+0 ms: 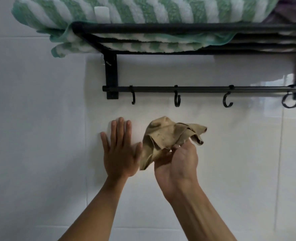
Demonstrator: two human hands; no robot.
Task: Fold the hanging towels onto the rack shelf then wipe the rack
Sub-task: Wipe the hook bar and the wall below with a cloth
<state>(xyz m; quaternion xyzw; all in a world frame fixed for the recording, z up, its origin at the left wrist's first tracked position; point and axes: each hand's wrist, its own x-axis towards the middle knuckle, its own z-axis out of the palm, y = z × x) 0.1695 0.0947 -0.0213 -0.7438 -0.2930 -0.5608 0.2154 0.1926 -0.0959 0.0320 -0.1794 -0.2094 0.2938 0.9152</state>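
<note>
Matt black rack [178,89], glossy tiles [39,101]

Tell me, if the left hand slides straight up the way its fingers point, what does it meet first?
Probably the lower black rail with its hooks, near the leftmost hook. The left hand lies open against the white tiled wall, and only bare tile shows between.
</note>
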